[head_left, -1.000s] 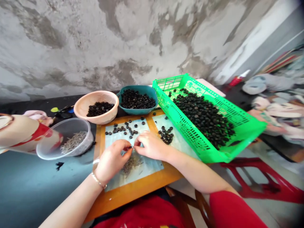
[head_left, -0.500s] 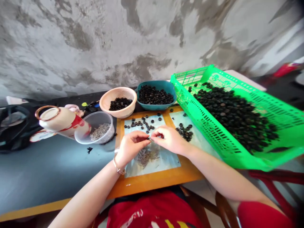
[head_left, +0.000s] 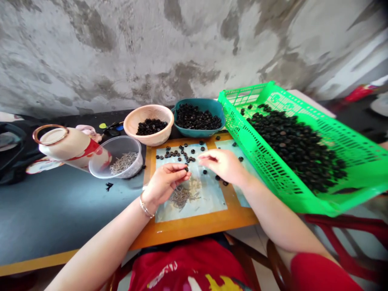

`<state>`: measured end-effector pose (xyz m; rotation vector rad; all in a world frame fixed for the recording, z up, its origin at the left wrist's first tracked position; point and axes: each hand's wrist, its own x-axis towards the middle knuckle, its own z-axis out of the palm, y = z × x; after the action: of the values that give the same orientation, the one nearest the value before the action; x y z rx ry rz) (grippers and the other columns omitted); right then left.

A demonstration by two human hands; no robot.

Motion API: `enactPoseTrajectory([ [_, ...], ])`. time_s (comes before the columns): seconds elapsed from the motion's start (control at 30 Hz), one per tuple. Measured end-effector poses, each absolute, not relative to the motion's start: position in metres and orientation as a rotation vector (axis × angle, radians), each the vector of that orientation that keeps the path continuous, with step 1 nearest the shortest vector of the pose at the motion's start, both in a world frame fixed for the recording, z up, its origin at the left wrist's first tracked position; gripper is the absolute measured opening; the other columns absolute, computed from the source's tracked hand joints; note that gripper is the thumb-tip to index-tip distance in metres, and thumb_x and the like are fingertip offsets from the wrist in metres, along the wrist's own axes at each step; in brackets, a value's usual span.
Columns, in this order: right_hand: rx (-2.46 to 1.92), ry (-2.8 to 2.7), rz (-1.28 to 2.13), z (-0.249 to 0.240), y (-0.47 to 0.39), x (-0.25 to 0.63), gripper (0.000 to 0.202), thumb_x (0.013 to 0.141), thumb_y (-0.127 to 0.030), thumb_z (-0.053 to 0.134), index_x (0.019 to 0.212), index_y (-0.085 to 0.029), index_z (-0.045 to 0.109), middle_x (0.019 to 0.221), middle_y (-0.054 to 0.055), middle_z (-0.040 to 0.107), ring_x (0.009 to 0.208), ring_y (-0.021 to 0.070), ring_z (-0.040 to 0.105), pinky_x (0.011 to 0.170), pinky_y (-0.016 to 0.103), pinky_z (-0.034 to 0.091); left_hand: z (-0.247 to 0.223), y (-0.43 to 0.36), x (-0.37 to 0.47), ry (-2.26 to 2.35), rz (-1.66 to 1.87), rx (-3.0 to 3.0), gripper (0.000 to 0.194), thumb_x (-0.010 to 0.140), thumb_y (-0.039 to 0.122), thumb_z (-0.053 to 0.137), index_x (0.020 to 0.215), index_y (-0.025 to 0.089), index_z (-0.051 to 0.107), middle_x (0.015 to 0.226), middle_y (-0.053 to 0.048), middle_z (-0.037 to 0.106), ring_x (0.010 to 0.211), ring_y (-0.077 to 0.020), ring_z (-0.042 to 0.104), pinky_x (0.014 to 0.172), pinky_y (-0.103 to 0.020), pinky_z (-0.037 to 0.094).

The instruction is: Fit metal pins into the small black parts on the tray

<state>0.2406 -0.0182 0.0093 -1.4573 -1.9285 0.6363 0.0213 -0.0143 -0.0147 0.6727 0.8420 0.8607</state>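
My left hand [head_left: 166,181] pinches a small black round disc [head_left: 186,169] between thumb and fingertips, above the blue-white sheet [head_left: 209,198]. To its right, my right hand [head_left: 223,165] hovers with fingers loosely stretched leftward and slightly apart; nothing shows in them. Several loose black discs [head_left: 172,153] lie on the sheet just beyond both hands. Below my left hand is a heap of thin grey nail-like pins [head_left: 181,197]. Part of the right-hand sheet and the discs there are hidden behind my right hand and wrist.
A clear tub [head_left: 138,163] of similar pins stands left, beside a tilted cream-and-red flask [head_left: 71,147]. Behind are a peach bowl [head_left: 156,139] and a teal basin [head_left: 198,132], both holding black discs. A large green crate [head_left: 273,184] of discs fills the right side.
My right hand has parted from my left and moved up and right. My left hand has stayed nearly in place, and the black disc now shows in its fingertips. The view has shifted slightly.
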Motion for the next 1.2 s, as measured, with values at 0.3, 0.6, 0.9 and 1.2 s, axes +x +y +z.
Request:
enactPoseTrajectory([
  [0.3,-1.986,-2.386,0.217,0.0,-0.001,0.301,0.013,0.081,-0.034,0.072,0.076,-0.022,0.073,0.076,0.004,0.073,0.082,0.0269,0.064,0.072,0.037,0.045,-0.014,-0.011,0.018,0.829,0.876,0.614,0.019,0.065,0.007,0.081,0.082,0.01,0.071,0.073,-0.003,0.072,0.071,-0.0118,0.071,0.069,-0.018,0.057],
  [0.6,-1.633,-2.096,0.639,0.014,-0.014,0.268,0.014,0.09,-0.029,0.061,0.1,-0.023,0.07,0.094,0.001,0.074,0.082,0.0177,0.068,0.072,0.029,0.051,-0.011,-0.02,0.021,0.907,0.993,0.886,0.027,0.064,0.018,0.085,0.086,0.011,0.071,0.075,-0.005,0.074,0.073,-0.0156,0.073,0.073,-0.025,0.058],
  [0.9,-1.155,-2.019,0.751,-0.005,-0.028,0.223,0.032,0.09,-0.015,0.059,0.121,-0.023,0.065,0.111,0.006,0.066,0.097,0.017,0.065,0.087,0.032,0.055,-0.006,-0.028,0.024,0.914,1.109,1.058,0.018,0.069,0.018,0.081,0.084,0.013,0.072,0.083,-0.003,0.073,0.075,-0.0154,0.074,0.075,-0.025,0.06],
  [1.2,-1.188,-1.825,0.689,-0.001,-0.036,0.219,0.02,0.081,-0.023,0.076,0.1,-0.02,0.07,0.09,0.001,0.074,0.071,0.0139,0.068,0.068,0.026,0.057,-0.007,-0.03,0.024,0.915,1.13,1.091,0.015,0.071,0.017,0.079,0.084,0.014,0.073,0.084,-0.003,0.072,0.073,-0.0131,0.072,0.072,-0.023,0.06],
])
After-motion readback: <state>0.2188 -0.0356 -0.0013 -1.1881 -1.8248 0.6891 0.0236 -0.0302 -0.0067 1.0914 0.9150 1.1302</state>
